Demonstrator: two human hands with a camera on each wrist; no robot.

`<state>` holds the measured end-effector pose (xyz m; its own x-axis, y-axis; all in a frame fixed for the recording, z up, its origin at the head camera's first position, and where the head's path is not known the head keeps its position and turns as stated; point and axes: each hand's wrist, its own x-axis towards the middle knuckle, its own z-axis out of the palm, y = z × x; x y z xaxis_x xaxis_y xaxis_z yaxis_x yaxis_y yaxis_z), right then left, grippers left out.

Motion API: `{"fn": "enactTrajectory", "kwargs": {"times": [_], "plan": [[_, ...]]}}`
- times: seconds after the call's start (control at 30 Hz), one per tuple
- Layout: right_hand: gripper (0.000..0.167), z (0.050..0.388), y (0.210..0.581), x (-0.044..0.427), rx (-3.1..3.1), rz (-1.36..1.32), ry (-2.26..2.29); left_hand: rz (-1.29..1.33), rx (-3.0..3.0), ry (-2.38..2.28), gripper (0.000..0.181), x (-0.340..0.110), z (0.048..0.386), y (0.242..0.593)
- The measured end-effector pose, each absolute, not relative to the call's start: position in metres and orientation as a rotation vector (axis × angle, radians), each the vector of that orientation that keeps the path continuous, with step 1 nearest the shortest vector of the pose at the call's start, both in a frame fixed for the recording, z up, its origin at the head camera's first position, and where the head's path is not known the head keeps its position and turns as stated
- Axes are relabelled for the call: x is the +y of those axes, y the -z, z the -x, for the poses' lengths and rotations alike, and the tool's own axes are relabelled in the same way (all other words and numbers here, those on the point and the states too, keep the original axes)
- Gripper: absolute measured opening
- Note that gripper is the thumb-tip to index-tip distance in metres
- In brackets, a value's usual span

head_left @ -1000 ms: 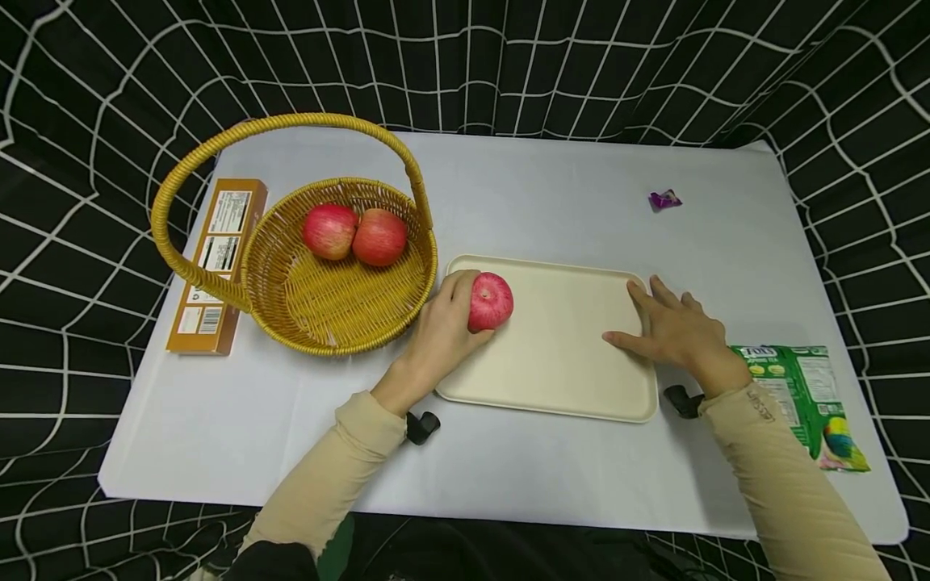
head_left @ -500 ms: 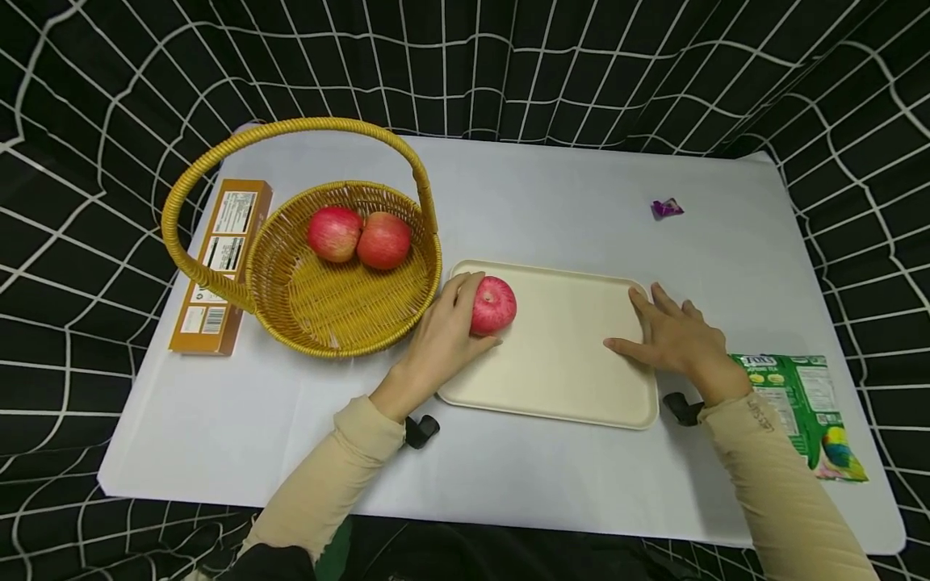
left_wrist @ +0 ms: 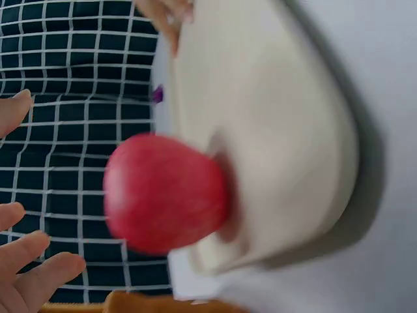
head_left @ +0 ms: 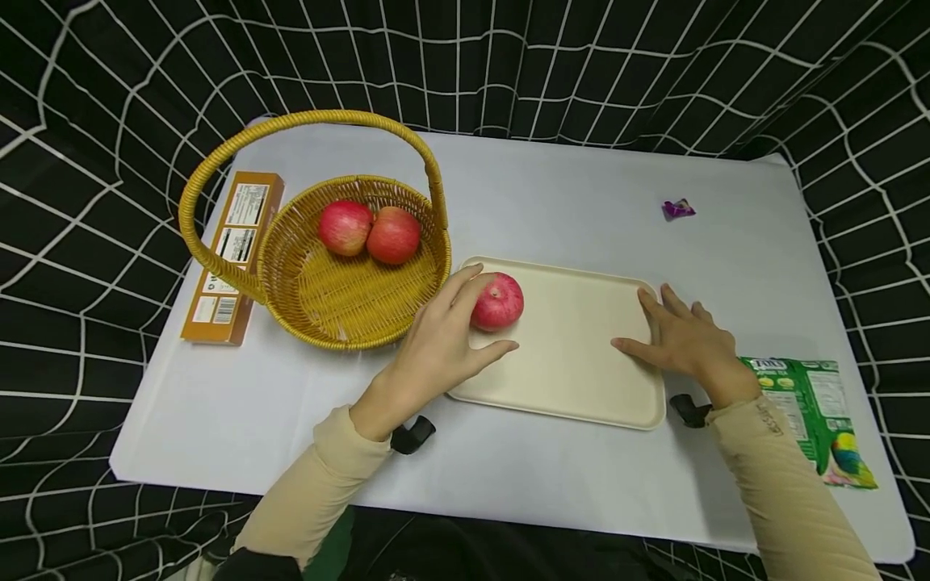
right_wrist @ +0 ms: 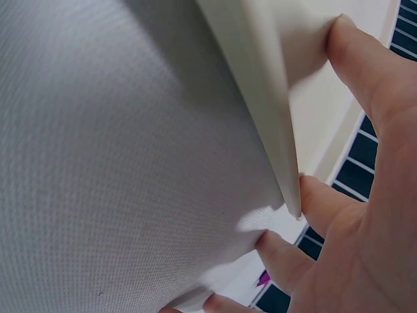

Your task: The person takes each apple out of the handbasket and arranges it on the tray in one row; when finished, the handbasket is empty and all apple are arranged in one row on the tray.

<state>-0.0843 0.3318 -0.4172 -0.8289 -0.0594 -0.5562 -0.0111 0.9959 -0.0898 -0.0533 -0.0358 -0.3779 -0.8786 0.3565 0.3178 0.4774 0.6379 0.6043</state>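
Observation:
A red apple [head_left: 501,303] sits on the left end of a cream tray [head_left: 567,363]. My left hand [head_left: 434,345] hovers around the apple's left side with thumb and fingers spread; the left wrist view shows a gap between the fingers and the apple [left_wrist: 163,194]. At the tray's right edge my right hand [head_left: 686,343] lies with fingers spread. In the right wrist view its index fingertip touches the tray rim [right_wrist: 277,117], and the thumb reaches over the tray's inside. Left of the tray stands a yellow wicker basket [head_left: 334,303] holding two red apples [head_left: 394,236].
An orange box [head_left: 236,250] with white labels lies left of the basket, whose tall handle [head_left: 320,119] arches above it. A small purple wrapped piece [head_left: 678,209] is at the back right. By the right forearm lies a green packet [head_left: 821,415].
My left hand has loosened from the apple, its thumb and fingers spreading apart and drawing back slightly left. The apple stays on the tray. My right hand keeps its place at the tray edge.

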Motion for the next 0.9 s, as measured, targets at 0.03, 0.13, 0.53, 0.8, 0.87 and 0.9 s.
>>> {"fn": "enactTrajectory", "kwargs": {"times": [0.03,0.13,0.53,0.8,0.87,0.9], "plan": [[0.114,0.084,0.418,0.332,2.545,0.050,0.112,0.693,-2.685,1.065,0.074,-0.039,0.053,0.374],[0.113,0.084,0.418,0.333,2.541,0.055,0.112,0.681,-2.708,1.057,0.072,-0.053,0.055,0.361],[0.114,0.085,0.421,0.335,2.535,0.075,0.104,0.385,-2.934,1.118,0.076,-0.113,0.088,0.324],[0.114,0.086,0.422,0.336,2.538,0.081,0.112,0.295,-3.025,1.031,0.077,-0.136,0.116,0.320],[0.114,0.086,0.421,0.336,2.540,0.084,0.111,0.275,-3.059,0.978,0.077,-0.140,0.124,0.321],[0.114,0.086,0.421,0.336,2.542,0.087,0.111,0.269,-3.075,0.952,0.077,-0.142,0.128,0.321]]}}
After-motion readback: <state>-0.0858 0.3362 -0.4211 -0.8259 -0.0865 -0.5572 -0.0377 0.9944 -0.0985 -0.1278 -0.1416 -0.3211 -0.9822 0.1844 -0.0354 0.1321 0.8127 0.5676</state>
